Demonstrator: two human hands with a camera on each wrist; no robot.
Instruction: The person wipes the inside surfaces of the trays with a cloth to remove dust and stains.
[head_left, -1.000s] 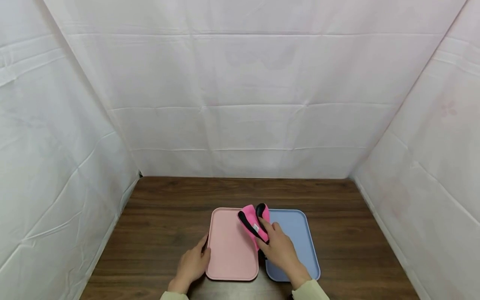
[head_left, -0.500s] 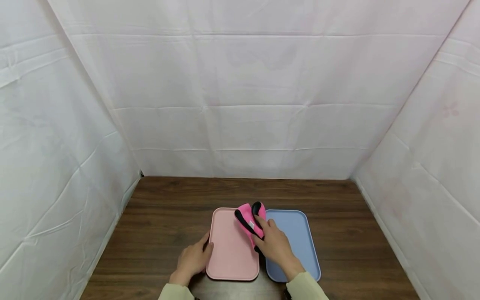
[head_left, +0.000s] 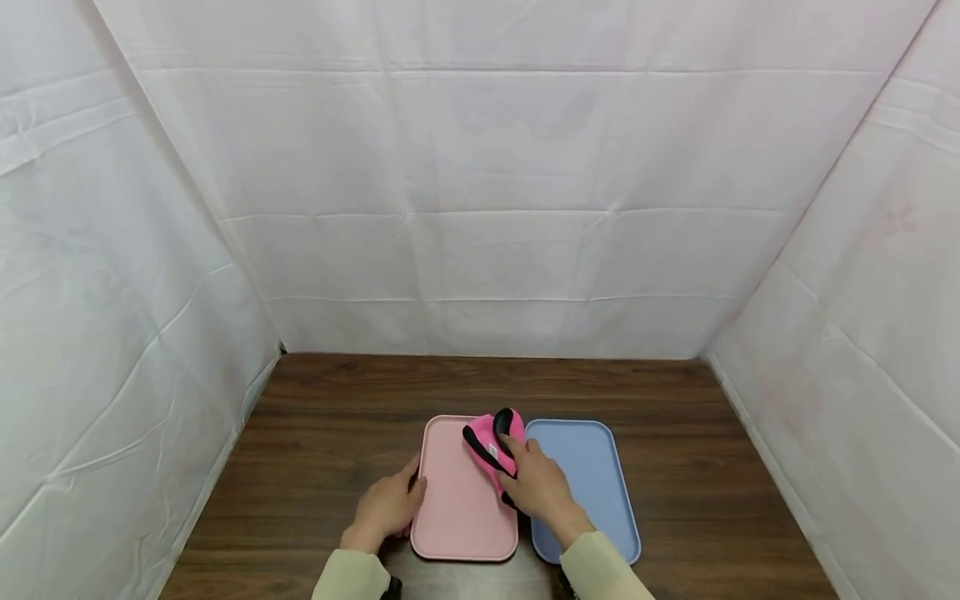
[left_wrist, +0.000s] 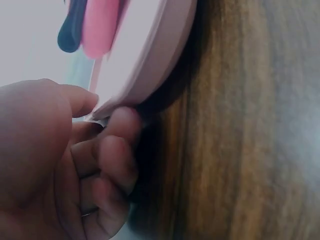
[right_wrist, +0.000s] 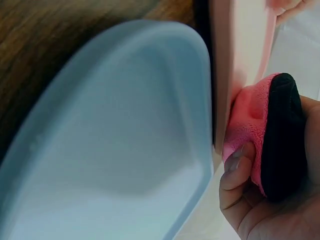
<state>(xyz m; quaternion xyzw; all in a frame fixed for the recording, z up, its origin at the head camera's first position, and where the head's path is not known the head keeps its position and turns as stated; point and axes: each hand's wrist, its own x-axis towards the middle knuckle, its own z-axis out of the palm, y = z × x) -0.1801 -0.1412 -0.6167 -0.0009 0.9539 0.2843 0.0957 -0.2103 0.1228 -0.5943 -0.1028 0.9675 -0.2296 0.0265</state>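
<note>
My left hand [head_left: 385, 507] holds the left edge of a pink tray [head_left: 459, 521]. The left wrist view shows the thumb against the tray's rim [left_wrist: 150, 60] and curled fingers at its underside. Over the tray's right part, my right hand [head_left: 543, 485] grips a folded pink cloth with black edging [head_left: 486, 437]. Thumb and fingers squeeze this fluffy cloth [right_wrist: 250, 112] in the right wrist view, where it touches the pink tray's edge. A small white label shows on the cloth in the head view. The hand hides part of the cloth.
A light blue tray [head_left: 592, 483] lies just right of the pink one, partly under my right forearm. Both trays are on a dark wood-grain table [head_left: 315, 433]. White cloth walls [head_left: 487, 250] stand at the back and both sides.
My right hand has shifted a little to the left with the cloth, uncovering more of the blue tray. The left hand and both trays have stayed nearly in place.
</note>
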